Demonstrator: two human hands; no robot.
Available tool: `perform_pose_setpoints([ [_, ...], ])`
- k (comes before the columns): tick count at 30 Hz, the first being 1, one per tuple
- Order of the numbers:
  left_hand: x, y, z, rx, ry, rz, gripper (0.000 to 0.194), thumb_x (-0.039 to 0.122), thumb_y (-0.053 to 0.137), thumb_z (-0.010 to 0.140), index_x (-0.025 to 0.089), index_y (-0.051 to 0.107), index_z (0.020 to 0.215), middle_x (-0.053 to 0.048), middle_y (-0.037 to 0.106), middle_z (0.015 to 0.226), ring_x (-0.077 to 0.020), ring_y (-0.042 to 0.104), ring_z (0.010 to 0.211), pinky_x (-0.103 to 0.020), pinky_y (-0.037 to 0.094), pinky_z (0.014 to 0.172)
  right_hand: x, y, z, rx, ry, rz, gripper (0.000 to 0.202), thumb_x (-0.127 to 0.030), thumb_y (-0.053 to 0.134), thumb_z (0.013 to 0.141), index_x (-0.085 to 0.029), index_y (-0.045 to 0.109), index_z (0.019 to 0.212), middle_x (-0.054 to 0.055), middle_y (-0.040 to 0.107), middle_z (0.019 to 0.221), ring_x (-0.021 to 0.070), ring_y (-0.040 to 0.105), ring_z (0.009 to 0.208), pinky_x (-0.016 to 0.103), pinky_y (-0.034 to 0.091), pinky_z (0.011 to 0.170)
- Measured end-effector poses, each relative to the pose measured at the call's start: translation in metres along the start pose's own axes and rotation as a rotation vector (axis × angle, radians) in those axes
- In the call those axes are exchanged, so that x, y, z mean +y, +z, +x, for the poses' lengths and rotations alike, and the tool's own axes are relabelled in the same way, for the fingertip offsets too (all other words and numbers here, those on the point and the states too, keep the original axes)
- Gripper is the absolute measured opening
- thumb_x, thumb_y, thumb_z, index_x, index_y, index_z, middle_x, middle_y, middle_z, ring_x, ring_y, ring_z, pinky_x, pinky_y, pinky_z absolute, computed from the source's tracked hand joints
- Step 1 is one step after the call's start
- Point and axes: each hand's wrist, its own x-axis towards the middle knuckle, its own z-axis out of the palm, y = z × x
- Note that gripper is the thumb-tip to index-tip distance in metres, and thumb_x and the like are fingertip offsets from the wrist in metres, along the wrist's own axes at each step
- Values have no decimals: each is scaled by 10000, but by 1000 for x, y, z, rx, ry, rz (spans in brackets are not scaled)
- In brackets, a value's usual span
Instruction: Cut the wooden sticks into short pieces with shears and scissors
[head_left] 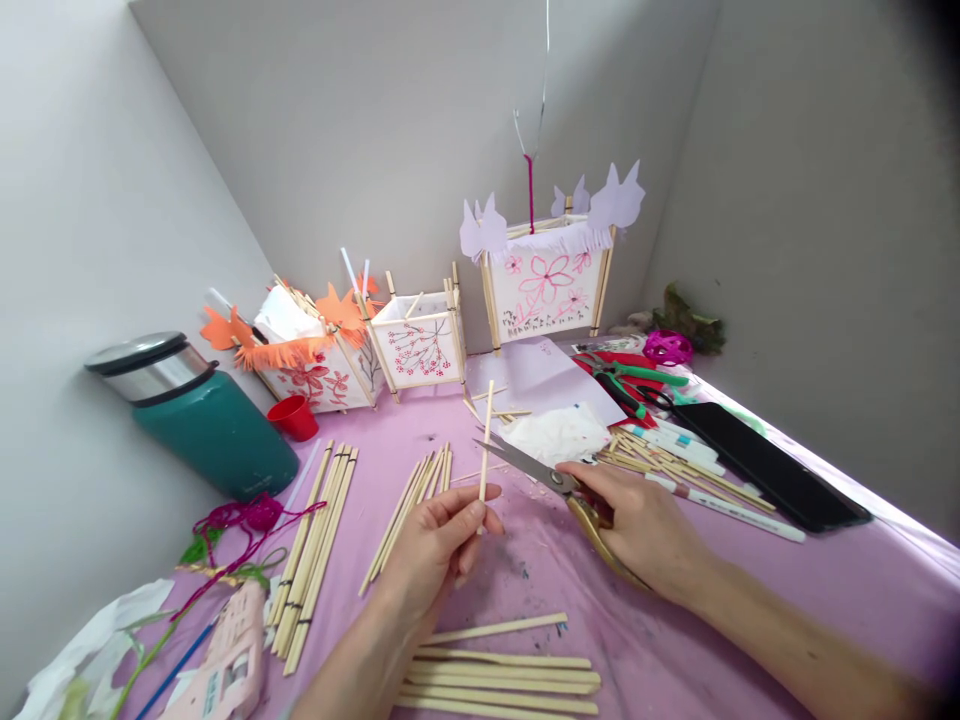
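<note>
My left hand [450, 530] pinches a thin wooden stick [487, 440] near its lower end and holds it upright. In my right hand [637, 520] is a pair of scissors [551, 478] with gold-coloured handles. The parted blades point left and reach the stick at about its middle; whether they touch it I cannot tell. Below my hands lie several longer wooden sticks [510, 675] side by side. Another bunch of sticks [416, 495] rests just behind my left hand. Further left, several sticks with dark bands [319, 545] lie together.
Along the back wall stand paper lanterns on stick frames: an orange-trimmed one [307, 385], a plain white one [421, 350] and a purple-trimmed one [551, 290]. A teal bottle [217, 430], red cup [294, 418] and pink glue gun [225, 660] are left. Pliers [637, 375] and a black phone-like slab [772, 465] lie right.
</note>
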Motion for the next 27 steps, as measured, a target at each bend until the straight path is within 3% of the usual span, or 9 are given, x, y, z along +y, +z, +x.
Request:
perform_pose_setpoints([
  [4,0,0,1,40,42,-15,239,328,705,748,130,638,863,-4,653,708,-14,335,357,-165,221,318,-3,1,-3,-46,-76,-64,539,-82,481,731,-185,539,1256,94,628,1007,232,594,900,346,473,774],
  [9,-2,1,2,33,56,0,214,322,696,744,139,600,798,-5,656,678,-17,335,338,-165,226,308,-6,5,-7,-68,-104,-122,626,-39,468,659,-171,518,1269,107,597,1008,249,561,913,385,467,805],
  [17,-2,5,-2,-40,33,10,210,329,682,763,141,598,807,14,618,646,-10,310,327,-162,226,306,-5,7,-8,-64,-69,-171,637,-55,470,691,-139,484,1323,127,591,1034,264,563,936,391,474,808],
  [23,-7,12,-7,-152,-64,28,236,349,687,755,147,579,808,-1,633,611,-18,328,308,-167,221,303,6,2,-2,-4,100,-251,557,-145,480,780,-121,471,1337,137,603,1044,284,586,950,370,480,753],
  [27,-5,11,-5,-111,-45,15,244,349,696,746,149,573,811,5,628,612,-25,331,315,-168,262,302,5,2,-4,-50,47,-239,584,-126,480,764,-113,455,1347,132,598,1035,267,579,937,367,469,789],
])
